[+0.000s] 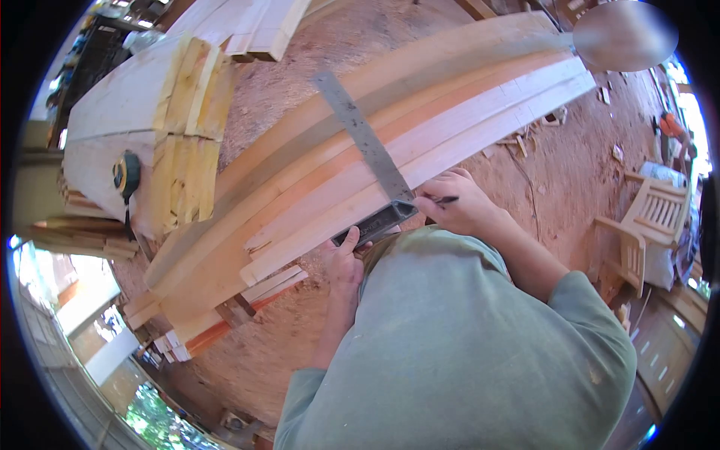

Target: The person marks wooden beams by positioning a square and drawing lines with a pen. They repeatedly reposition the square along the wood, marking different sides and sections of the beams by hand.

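A try square with a long metal blade point(365, 139) and a dark stock point(375, 223) lies across several long wooden boards point(330, 187). Its stock sits along the near edge of the boards. My left hand point(348, 259) grips the stock near its left end, thumb on top. Beside the corner where blade and stock meet, my right hand point(461, 201) is closed around a dark pencil or pen point(448, 199), resting at the near board's edge. The tip of this marker is hidden by the fingers.
A tape measure point(127, 174) lies on a pale surface at left, near yellowish wooden blocks point(187, 131). A wooden chair point(649, 217) stands at right. Wood scraps point(523, 142) and sawdust cover the ground. More planks point(262, 30) lie at the top.
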Demonstrator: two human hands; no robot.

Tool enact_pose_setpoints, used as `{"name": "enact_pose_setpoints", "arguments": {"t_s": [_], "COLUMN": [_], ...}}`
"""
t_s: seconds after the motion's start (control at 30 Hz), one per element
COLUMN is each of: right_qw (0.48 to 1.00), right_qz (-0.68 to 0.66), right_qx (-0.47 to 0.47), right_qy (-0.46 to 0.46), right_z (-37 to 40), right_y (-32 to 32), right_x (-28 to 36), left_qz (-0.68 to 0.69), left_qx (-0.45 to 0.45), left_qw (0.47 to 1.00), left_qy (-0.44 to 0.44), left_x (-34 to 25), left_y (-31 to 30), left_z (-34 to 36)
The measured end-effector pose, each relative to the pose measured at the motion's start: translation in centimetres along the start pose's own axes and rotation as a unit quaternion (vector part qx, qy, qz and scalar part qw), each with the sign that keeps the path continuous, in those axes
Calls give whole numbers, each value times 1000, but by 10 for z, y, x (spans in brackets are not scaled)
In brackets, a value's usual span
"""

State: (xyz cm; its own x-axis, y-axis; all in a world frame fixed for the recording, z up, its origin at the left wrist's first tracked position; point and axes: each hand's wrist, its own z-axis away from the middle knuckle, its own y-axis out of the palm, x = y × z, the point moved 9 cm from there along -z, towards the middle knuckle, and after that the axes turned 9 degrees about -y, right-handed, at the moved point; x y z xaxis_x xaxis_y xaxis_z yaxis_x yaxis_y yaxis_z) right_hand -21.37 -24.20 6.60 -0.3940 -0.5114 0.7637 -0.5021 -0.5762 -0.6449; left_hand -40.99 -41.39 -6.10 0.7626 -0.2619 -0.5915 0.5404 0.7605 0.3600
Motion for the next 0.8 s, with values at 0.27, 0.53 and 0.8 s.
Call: {"name": "enact_pose_setpoints", "arguments": {"t_s": [0.27, 0.53, 0.8], "right_qw": [996, 986, 974], "right_qz": [-87, -119, -109], "right_qx": [2, 48, 136], "right_qy": [7, -106, -144], "right_z": [-47, -94, -120], "right_y": [-19, -11, -4], "right_x": [-19, 2, 22], "left_qz": [21, 89, -13], "left_qx": [109, 206, -13], "left_qw": [992, 974, 998], "left_qy": [-52, -35, 52], "left_x": [-25, -34, 11], "left_y": [-14, -11, -6], "left_z": [7, 33, 53]}}
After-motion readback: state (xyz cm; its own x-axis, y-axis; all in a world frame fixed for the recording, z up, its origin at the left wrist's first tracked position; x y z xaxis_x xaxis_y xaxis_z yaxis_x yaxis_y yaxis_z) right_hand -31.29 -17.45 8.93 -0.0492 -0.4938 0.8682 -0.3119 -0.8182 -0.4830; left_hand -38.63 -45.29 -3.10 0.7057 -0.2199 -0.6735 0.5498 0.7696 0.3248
